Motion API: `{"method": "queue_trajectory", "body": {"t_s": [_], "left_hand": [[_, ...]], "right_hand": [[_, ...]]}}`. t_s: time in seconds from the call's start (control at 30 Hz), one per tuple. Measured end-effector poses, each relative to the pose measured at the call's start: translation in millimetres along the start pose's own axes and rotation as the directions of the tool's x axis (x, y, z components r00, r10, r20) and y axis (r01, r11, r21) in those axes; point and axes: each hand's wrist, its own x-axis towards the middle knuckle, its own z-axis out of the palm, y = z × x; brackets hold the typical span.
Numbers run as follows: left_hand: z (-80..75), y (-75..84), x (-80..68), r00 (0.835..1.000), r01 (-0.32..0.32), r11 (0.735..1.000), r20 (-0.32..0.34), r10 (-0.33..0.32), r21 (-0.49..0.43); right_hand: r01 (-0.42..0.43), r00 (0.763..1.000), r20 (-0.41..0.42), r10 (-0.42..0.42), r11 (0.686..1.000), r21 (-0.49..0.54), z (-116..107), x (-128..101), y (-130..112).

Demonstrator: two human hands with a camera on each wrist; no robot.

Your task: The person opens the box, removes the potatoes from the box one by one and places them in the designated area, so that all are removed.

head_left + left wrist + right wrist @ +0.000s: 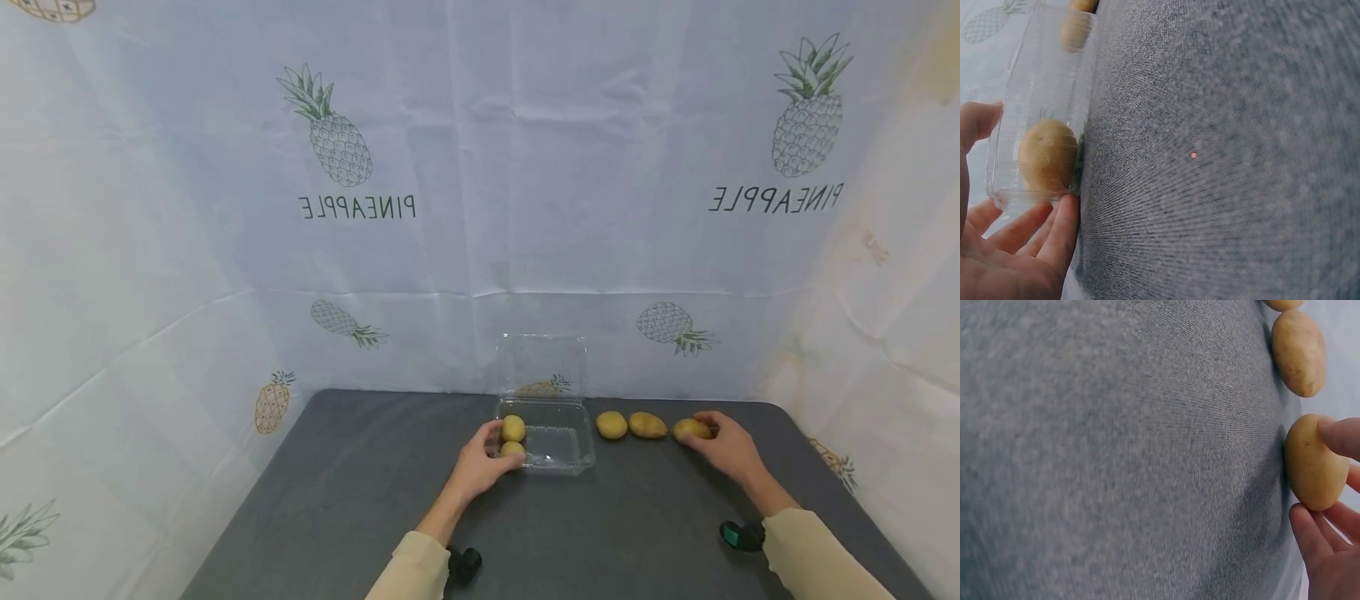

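Observation:
A clear plastic clamshell box [558, 447] stands on the dark table with its lid [540, 358] raised at the back. Two potatoes lie inside along its left side, one at the back [513, 427] and one nearer the front [513, 448]. My left hand [477, 463] holds the box at its left end; in the left wrist view the thumb [984, 119] is at the front wall and the fingers spread around the end. Over at the right, my right hand [727, 450] grips a yellow potato [1313, 465] between thumb and fingertips, low over the table.
Two more potatoes, a rounder one [612, 425] and a longer one [648, 425], sit in a row between the box and my right hand. The grey table [360, 500] ends at a white curtain [450, 250] printed with pineapples, which hangs behind and along both sides.

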Motion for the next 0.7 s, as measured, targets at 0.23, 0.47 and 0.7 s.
{"method": "queue_trajectory", "body": {"t_s": [0.23, 0.47, 0.7], "left_hand": [[-0.7, 1.6, -0.1, 1.000, 0.001, 1.000, 0.007, -0.001, 0.005], [-0.1, 2.1, -0.8, 1.000, -0.007, 1.000, 0.002, 0.007, 0.006], [-0.6, 3.5, -1.0, 1.000, 0.005, 1.000, -0.006, -0.005, 0.010]], "right_hand": [[0.039, 0.999, -0.009, -0.039, 0.999, -0.020, -5, -5, -2], [0.050, 0.999, -0.007, -0.050, 0.998, -0.029, -11, -8, -9], [0.076, 0.997, -0.022, -0.077, 0.997, -0.021, -12, -13, -23]]}}
